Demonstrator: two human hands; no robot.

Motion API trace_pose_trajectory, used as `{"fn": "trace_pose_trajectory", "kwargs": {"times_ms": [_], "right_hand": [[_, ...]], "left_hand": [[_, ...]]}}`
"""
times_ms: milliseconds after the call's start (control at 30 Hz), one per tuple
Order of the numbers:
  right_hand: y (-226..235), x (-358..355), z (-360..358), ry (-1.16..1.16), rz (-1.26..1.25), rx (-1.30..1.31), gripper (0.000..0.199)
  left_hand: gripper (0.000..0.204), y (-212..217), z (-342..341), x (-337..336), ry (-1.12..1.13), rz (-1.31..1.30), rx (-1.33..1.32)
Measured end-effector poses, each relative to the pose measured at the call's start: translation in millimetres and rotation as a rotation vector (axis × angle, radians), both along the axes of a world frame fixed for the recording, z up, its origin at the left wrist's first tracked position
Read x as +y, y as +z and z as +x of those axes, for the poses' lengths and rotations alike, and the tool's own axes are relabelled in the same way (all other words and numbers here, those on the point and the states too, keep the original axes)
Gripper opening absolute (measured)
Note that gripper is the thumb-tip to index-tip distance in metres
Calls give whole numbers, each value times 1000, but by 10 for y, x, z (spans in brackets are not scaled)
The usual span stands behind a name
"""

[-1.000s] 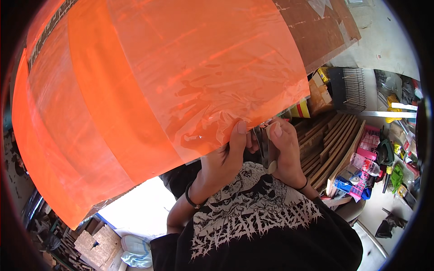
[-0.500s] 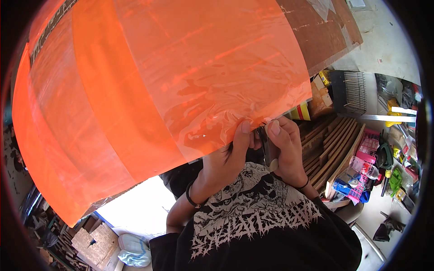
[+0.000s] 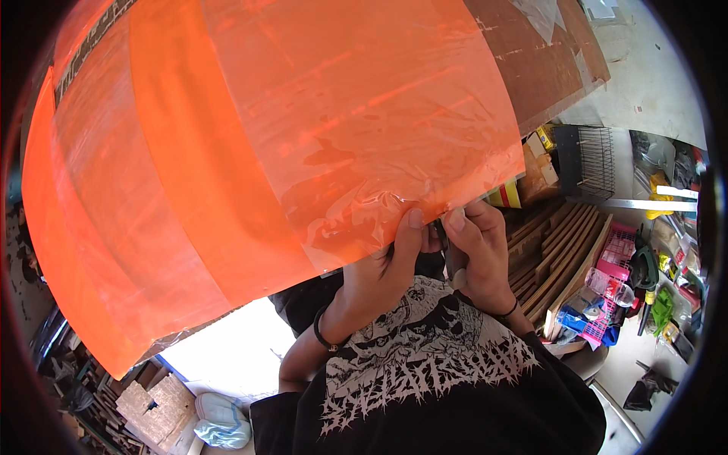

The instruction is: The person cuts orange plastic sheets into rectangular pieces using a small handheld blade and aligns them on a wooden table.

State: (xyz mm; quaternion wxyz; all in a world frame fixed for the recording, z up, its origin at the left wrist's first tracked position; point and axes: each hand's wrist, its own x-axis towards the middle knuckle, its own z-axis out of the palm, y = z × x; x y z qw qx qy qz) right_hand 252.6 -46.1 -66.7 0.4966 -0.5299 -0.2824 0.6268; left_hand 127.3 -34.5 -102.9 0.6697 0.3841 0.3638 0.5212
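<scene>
A large bright orange plastic sheet (image 3: 182, 144) with clear film over part of it fills the upper left and middle. Its near edge is pinched by my left hand (image 3: 390, 262), thumb on top and fingers curled beneath. Close beside it, my right hand (image 3: 479, 246) is closed around a slim, dark metal tool (image 3: 456, 265) with a rounded lower end. The tool's upper end meets the sheet's edge, and my right thumb lies against it. The fingers and sheet hide most of the tool, so its exact kind does not show. The film is wrinkled near my thumbs.
A brown board (image 3: 531, 61) lies beyond the sheet. To the right, curved wooden strips (image 3: 565, 250) are stacked beside a pink plastic basket (image 3: 616, 258) of bottles and odds and ends. A wire rack (image 3: 596, 161) stands farther back. Lower left are a wooden block (image 3: 155, 409) and a whitish bag (image 3: 222, 421).
The view has shifted slightly. Both hands stay at the same stretch of the sheet's edge. The tool in my right hand has turned a little and shows less between the fingers.
</scene>
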Motion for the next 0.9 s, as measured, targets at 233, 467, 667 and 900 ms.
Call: {"fn": "trace_pose_trajectory", "kwargs": {"times_ms": [233,467,667,900], "right_hand": [[62,37,252,194,-139,-127,42],[596,481,745,43,124,-493,62],[741,1252,539,324,109,-590,56],[587,2098,314,200,453,-769,67]], "left_hand": [[20,11,-90,-5,-34,32,117],[20,247,-331,-178,-120,10,31],[20,354,-646,-524,12,-114,80],[34,131,-887,-613,-62,-45,126]]}}
